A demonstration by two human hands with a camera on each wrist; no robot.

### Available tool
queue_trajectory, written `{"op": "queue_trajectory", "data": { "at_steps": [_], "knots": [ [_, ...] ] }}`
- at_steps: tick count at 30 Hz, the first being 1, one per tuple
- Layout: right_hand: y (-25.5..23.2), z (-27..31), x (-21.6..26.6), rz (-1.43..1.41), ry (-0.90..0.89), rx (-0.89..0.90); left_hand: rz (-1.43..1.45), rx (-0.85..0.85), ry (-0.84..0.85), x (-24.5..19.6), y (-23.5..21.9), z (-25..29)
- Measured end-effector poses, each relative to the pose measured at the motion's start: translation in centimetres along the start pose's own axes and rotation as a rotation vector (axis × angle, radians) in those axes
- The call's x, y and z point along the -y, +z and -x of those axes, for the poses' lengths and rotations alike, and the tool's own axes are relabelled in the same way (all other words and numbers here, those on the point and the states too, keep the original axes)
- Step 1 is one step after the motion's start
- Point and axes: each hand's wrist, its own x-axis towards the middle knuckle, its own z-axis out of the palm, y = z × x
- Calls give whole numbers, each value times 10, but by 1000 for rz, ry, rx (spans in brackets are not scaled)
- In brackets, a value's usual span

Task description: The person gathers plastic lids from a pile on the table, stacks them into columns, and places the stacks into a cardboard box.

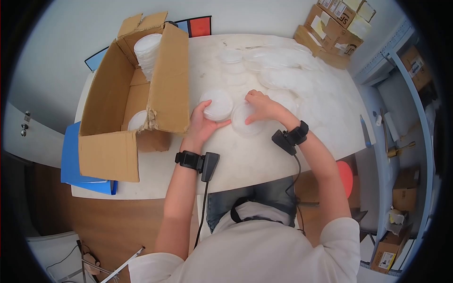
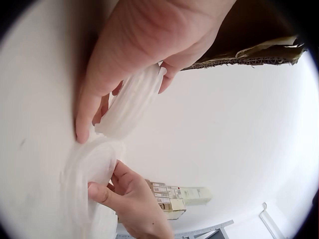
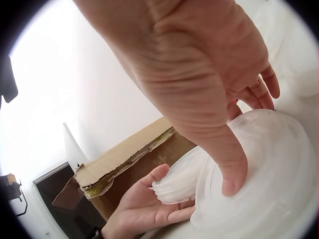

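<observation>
My left hand (image 1: 204, 123) grips a short stack of round translucent lids (image 1: 218, 104), thumb on top and fingers beneath, tilted in the left wrist view (image 2: 133, 99). Beside it, my right hand (image 1: 265, 107) lies over another translucent round pile (image 1: 243, 120), its thumb on the top face and the fingers bent at the far rim. In the right wrist view this pile (image 3: 269, 169) touches or nearly touches the held stack (image 3: 180, 177). Many similar clear discs (image 1: 283, 70) spread over the table behind and to the right.
An open cardboard box (image 1: 106, 94) stands at the left, with a tall lid stack (image 1: 148, 52) and a smaller one (image 1: 138, 120) inside. A blue folder (image 1: 73, 155) lies beyond its left side. Labelled cartons (image 1: 330, 30) stand at the back right; metal shelving (image 1: 410, 104) is further right.
</observation>
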Motion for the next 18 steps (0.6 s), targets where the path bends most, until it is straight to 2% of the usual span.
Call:
{"op": "queue_trajectory", "data": {
  "at_steps": [3, 6, 8, 10, 11, 13, 14, 16, 17, 18],
  "knots": [
    [-7, 13, 11, -66, -20, 14, -9, -28, 11, 2, 0, -1],
    [-20, 27, 9, -224, 93, 7, -20, -69, 22, 2, 1, 0],
    [-33, 38, -22, -201, 61, -229, -27, -85, 30, 2, 1, 2],
    [-42, 55, -51, -199, 156, -349, -37, -77, 46, 3, 0, 1],
    [-53, 63, -53, -196, 157, -348, -35, -76, 45, 3, -1, 0],
    [-75, 76, -54, -290, 349, -396, -25, -70, 35, 3, -3, -2],
    [-73, 77, -51, -288, 350, -394, -22, -70, 34, 3, -3, -2],
    [-62, 82, -41, -48, 232, -646, -38, -60, 40, 3, -2, -1],
    [-49, 81, -41, -47, 234, -646, -37, -59, 39, 3, -1, -1],
    [-27, 77, -47, 214, 149, -619, -35, -70, 37, 3, -1, -2]
  ]
}}
